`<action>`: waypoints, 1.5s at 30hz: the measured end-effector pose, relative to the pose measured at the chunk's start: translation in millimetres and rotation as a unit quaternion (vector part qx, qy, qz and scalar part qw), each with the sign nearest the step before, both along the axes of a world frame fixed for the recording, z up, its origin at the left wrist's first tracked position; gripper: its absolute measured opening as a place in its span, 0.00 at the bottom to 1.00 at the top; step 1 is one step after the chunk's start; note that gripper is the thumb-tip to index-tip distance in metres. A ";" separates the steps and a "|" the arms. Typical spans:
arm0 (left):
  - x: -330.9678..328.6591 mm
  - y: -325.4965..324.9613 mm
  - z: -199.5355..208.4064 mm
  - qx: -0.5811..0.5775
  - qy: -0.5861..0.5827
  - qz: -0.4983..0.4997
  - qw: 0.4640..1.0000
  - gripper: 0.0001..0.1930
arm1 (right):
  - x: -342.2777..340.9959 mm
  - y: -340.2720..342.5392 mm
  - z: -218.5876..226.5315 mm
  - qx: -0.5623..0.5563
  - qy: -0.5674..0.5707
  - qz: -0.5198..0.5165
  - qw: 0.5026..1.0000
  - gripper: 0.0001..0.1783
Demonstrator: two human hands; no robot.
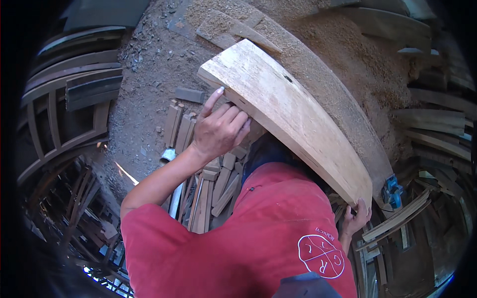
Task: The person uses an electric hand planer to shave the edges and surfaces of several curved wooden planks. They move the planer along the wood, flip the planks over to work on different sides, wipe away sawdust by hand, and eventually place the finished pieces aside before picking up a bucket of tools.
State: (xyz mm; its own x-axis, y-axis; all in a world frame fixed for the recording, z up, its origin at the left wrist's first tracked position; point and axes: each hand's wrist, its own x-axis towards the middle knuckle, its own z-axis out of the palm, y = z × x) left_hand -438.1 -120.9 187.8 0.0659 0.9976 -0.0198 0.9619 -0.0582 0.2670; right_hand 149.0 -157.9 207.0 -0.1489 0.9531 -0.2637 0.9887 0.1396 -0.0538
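A thick, pale wooden board (293, 114) with a curved far edge lies slantwise in front of me. Dark slots show in its near edge, and a small dark hole marks its top face. At its left end is my left hand (221, 126), one finger stretched to the near edge and the others curled beside it. Whatever those curled fingers may hold is hidden. My right hand (357, 218) grips the board's narrow right end, fingers partly concealed beneath it. Under and beyond the board runs a longer curved plank (328, 74), dusted with sawdust.
Short wooden pieces (218, 184) are heaped by my left forearm, with a loose block (189, 95) beyond. Wooden frames (54, 119) stand at left. A blue tool-like object (392, 192) sits past my right hand. Sawdust (367, 44) covers the ground at far right.
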 end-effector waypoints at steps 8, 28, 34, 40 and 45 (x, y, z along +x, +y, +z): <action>-9.6 12.7 2.2 -0.008 0.061 -0.044 0.997 0.07 | -17.8 20.4 11.5 0.015 0.004 0.006 1.000 0.30; 87.5 64.5 21.7 0.026 0.062 -0.087 0.994 0.42 | 4.4 99.8 14.9 0.066 0.119 -0.001 0.991 0.36; 121.2 62.2 12.1 0.045 0.137 -0.023 0.989 0.38 | 70.8 73.9 20.4 0.176 0.139 -0.067 0.972 0.39; 213.8 74.1 9.6 0.120 0.085 -0.054 0.988 0.44 | 151.6 69.1 -2.0 0.126 0.133 -0.006 0.983 0.30; 257.6 110.1 4.4 -0.026 0.111 -0.126 0.985 0.28 | 192.9 71.7 -3.9 0.119 0.182 -0.025 0.976 0.24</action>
